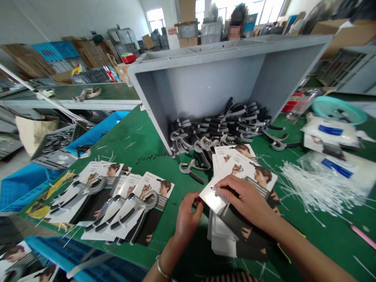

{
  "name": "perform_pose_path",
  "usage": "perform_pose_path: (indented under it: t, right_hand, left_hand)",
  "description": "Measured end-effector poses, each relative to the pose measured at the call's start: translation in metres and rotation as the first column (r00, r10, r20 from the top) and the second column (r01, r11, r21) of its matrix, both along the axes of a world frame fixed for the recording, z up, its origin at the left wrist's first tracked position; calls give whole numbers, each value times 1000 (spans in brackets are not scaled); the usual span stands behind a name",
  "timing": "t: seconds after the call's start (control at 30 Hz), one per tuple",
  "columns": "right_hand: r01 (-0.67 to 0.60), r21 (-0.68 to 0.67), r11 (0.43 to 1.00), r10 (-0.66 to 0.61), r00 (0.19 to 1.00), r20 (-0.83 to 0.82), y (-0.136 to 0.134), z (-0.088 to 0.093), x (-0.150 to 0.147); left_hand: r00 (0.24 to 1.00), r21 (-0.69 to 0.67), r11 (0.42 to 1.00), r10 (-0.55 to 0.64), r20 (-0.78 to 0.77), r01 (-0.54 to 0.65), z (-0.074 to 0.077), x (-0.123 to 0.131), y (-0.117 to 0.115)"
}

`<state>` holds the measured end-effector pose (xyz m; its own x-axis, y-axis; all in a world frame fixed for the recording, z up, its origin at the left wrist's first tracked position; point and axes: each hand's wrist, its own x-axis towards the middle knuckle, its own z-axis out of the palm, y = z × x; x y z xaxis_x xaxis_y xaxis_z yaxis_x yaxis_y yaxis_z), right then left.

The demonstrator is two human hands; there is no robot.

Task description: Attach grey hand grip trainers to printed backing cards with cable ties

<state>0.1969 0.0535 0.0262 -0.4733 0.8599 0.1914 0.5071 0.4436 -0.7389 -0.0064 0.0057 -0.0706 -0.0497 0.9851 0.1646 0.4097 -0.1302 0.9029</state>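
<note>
A printed backing card (pixel 216 201) with small holes lies tilted over a stack of similar cards (pixel 223 246). My right hand (pixel 249 201) is closed on this card, its fingertips by the holes. A short white strip, perhaps a cable tie (pixel 226 209), shows under that hand. My left hand (pixel 189 215) is closed at the card's left corner; its fingertips are partly hidden, so what they hold cannot be made out. Just beyond the cards lies a loose hand grip strengthener (pixel 192 170). To the left, several hand grips (pixel 135 211) rest on their own cards.
A grey crate (pixel 202 86) on its side holds a heap of hand grips (pixel 223 127). White cable ties (pixel 314 192) are piled at right, near plastic bags (pixel 346 168) and a turquoise basin (pixel 337 109). Blue crates (pixel 26 184) stand at left. A person (pixel 236 23) is behind the crate.
</note>
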Motion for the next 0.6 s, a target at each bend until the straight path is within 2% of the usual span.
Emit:
perform_pose_path:
  t: [0.07, 0.13, 0.23, 0.4, 0.5, 0.6]
  right_hand:
    - [-13, 10, 1000, 12, 1000, 8, 0, 0, -1]
    - [-26, 19, 999, 25, 1000, 18, 0, -1, -1]
    - [-35, 45, 998, 33, 998, 45, 0, -3, -2]
    - [-10, 64, 998, 6, 998, 59, 0, -4, -3]
    - [-13, 98, 995, 3, 995, 98, -1, -4, -6]
    - [-10, 134, 991, -11, 988, 152, -1, -4, -10]
  left_hand:
    - [999, -12, 999, 41, 8, -41, -2, -5, -8]
    - [1000, -3, 1000, 27, 15, -27, 0, -10, -15]
    - [994, 52, 992, -111, -12, 111, 8, -15, -20]
    - [943, 119, 936, -329, -42, 332, 15, -15, -21]
    - [933, 162, 920, -340, -118, 356, 14, -12, -22]
    - [947, 215, 927, -273, -169, 306, 15, -9, -21]
